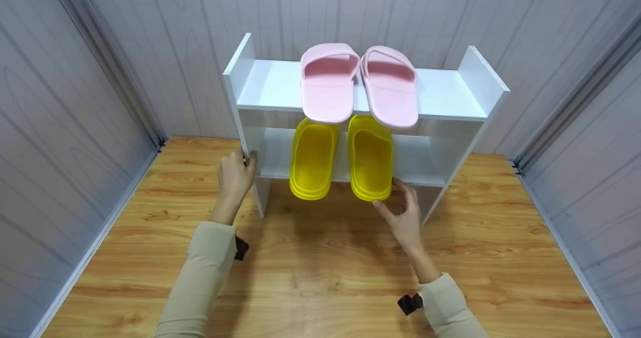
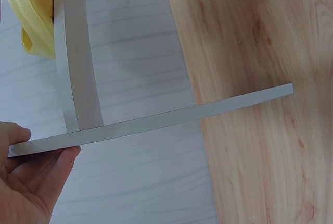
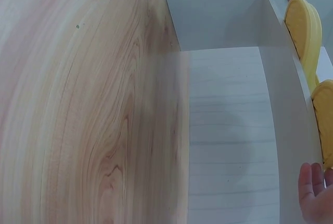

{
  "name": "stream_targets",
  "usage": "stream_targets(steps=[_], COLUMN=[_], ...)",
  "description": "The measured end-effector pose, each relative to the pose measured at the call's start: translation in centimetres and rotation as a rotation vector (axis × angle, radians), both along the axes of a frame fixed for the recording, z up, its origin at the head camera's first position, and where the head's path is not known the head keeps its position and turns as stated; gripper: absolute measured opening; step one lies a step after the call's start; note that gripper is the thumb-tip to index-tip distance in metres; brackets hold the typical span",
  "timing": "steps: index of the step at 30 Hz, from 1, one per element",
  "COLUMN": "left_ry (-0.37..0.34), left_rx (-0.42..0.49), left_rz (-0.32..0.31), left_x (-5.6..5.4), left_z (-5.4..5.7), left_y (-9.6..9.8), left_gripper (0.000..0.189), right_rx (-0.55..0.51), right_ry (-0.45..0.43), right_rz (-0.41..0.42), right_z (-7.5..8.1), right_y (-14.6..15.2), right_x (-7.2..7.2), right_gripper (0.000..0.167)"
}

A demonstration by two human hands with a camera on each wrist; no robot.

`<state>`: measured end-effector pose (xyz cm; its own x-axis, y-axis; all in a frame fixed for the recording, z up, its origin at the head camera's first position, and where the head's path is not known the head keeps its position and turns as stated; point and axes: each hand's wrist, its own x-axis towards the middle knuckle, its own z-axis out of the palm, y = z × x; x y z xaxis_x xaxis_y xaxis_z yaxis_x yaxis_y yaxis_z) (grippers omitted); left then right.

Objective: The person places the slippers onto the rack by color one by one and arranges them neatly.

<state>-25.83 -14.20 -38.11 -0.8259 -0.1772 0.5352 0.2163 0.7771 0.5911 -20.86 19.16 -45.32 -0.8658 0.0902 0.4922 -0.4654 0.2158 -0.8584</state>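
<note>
A white two-tier shoe rack [image 1: 273, 82] stands against the wall. My left hand [image 1: 235, 175] grips the front edge of its left side panel [image 2: 156, 120], thumb on one face and fingers on the other. On the lower shelf, two yellow slippers sit side by side, heels jutting past the front edge: the left slipper [image 1: 313, 162] and the right slipper [image 1: 370, 162]. My right hand [image 1: 405, 218] holds the right slipper at its heel, thumb at the heel's end and fingers along the right side. Their toes are partly hidden beneath the upper shelf.
A pair of pink slippers, the left one [image 1: 328, 92] and the right one [image 1: 393, 95], rests on the upper shelf, heels over its front edge. Wood-patterned floor [image 1: 320, 278] lies before the rack. Panelled walls [image 1: 50, 127] enclose the left, right and back.
</note>
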Motion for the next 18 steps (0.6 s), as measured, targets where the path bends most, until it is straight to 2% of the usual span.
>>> stream_targets(steps=[7,13,18], left_ry=[-0.004,-0.016,-0.052], left_rx=[0.008,0.007,0.047], left_rz=[-0.012,-0.016,-0.068], left_x=[0.0,0.0,0.1], left_z=[0.0,0.1,0.2], left_y=[0.0,-0.1,-0.4], left_gripper=[0.024,0.023,0.027], right_rx=[0.049,0.074,0.142], right_ry=[-0.021,-0.088,-0.039], right_rz=[0.021,0.044,0.021], right_z=[0.4,3.1,4.1], right_y=[0.8,2.2,4.7], right_x=[0.0,1.5,1.9], right_gripper=[0.057,0.057,0.050])
